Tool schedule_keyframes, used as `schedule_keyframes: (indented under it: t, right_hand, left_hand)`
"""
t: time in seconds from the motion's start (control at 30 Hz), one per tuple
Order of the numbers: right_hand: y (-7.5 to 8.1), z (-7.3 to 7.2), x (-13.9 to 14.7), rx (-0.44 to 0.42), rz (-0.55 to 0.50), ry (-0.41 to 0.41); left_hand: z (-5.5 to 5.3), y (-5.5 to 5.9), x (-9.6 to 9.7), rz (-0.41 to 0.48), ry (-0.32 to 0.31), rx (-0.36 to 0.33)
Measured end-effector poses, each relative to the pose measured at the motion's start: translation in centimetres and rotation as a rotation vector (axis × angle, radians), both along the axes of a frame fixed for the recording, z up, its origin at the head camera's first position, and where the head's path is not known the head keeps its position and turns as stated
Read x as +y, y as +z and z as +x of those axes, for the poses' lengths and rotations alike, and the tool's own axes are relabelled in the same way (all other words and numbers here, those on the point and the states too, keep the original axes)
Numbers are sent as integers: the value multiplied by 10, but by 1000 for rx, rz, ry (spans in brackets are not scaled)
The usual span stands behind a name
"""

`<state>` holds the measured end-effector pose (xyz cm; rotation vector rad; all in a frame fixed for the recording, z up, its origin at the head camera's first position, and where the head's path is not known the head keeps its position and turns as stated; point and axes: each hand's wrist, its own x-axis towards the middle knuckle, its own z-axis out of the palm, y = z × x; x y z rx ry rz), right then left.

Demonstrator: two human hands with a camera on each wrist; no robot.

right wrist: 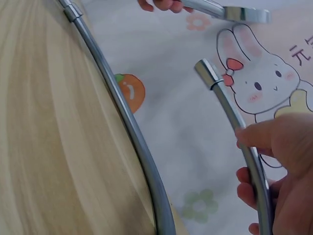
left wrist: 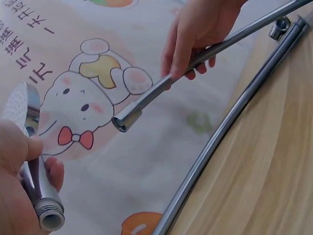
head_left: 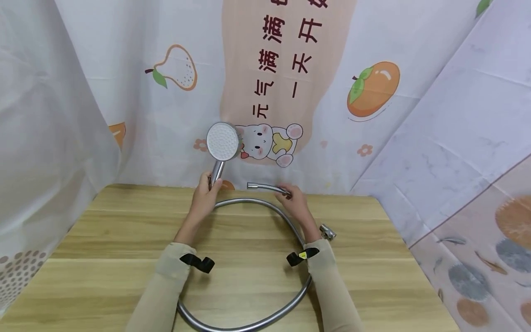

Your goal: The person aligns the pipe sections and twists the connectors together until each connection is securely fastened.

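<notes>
A chrome shower head [head_left: 222,141] with a round white spray face is held upright by my left hand [head_left: 203,197], fingers wrapped round its handle. The handle's threaded open end [left wrist: 51,216] points down in the left wrist view. My right hand [head_left: 296,203] grips a silver shower hose [head_left: 267,186] a little behind its end, thumb and fingers curled about it. The hose's smooth metal end fitting [right wrist: 209,73] sticks out toward the shower head, apart from it. The rest of the hose lies in a wide loop on the table.
A small chrome fitting [head_left: 327,232] lies on the wooden table [head_left: 365,276] right of my right wrist. Behind the table's back edge hangs a printed curtain [head_left: 178,110], with more cloth at both sides. A black wrist strap [head_left: 199,263] sits on each sleeve.
</notes>
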<state>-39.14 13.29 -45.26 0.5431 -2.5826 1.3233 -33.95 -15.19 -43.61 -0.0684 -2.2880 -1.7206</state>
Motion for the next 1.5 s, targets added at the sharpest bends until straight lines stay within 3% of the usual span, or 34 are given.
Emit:
schedule_keyframes:
  t: [0.13, 0.3, 0.47, 0.6, 0.87, 1.13, 1.3, 1.5]
  right_hand:
    - [3, 1, -4, 27, 48, -28]
    - [4, 5, -8, 48, 50, -43]
    - [5, 9, -11, 45, 21, 8]
    - [6, 11, -11, 69, 63, 52]
    - [10, 11, -13, 58, 153, 54]
    - [9, 12, -17, 102, 182, 3]
    - [8, 14, -18, 141, 146, -1]
    - [5, 15, -17, 209, 122, 17]
  left_hand:
    - [1, 0, 4, 33, -34, 37]
    - [0, 0, 5, 196, -111, 58]
    - [0, 0, 5, 276, -151, 24]
    - [1, 1, 4, 295, -162, 4]
    - [5, 5, 4, 380, -192, -49]
    - [7, 9, 8, 495, -236, 27]
    - [8, 8, 9, 549, -204, 102]
    - [8, 8, 10, 616, -33, 138]
